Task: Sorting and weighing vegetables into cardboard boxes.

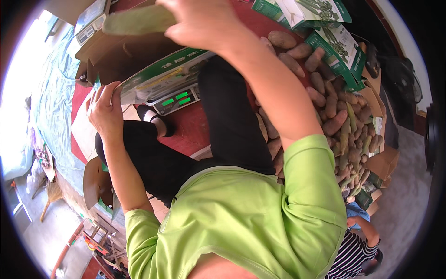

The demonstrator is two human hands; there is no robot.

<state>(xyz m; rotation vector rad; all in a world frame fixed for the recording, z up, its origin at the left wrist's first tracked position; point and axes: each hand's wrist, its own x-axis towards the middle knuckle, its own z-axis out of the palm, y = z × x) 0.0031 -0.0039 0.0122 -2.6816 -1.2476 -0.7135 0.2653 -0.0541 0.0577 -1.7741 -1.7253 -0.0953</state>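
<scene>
The step in hand looks like moving 1 gourd at the open box, judging by how the 2 hands are placed. The right hand has its grip closed round the gourd's right end, with the top of the hand cut off by the picture's edge. The gourd lies crosswise by the far side of the box, its left end free; blur hides how high above the box it is. The left hand has a narrow grip, fingers folded on the near left corner of the box, seemingly to steady it. Below the near side of the box sits a scale with its green display lit; the box appears to rest on it. To the right of the box, a pile of long brown and green produce spreads over the floor. The next move probably calls for lining the gourd up with the box, clearing the rim and loosening the right grip gently, while the left hand keeps from pressing down on the scale.
</scene>
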